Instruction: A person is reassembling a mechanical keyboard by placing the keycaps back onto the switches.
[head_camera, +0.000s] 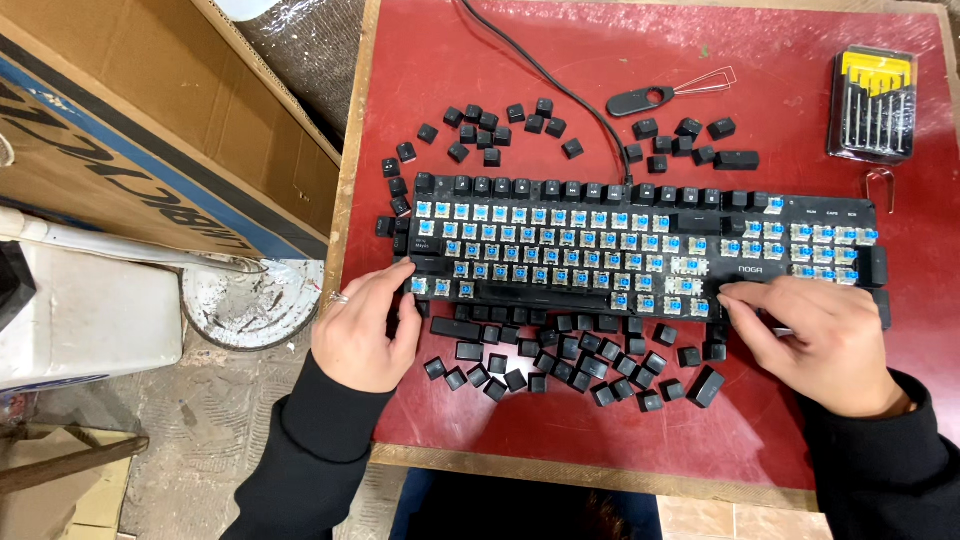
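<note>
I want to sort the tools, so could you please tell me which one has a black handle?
The keycap puller above the keyboard: black handle, wire loop. The other puller, by the screwdriver set, is bare wire.

**Keyboard at the table's middle, keycaps all around it**

The keyboard lies across the middle of the table. Loose keycaps lie scattered on its near side, more on its far side and by its left end. The left hand rests at the keyboard's near left corner, the right hand at its near right part. Far right lies a screwdriver set; a keycap puller lies beyond the keyboard. A cardboard box stands left of the table.
</note>
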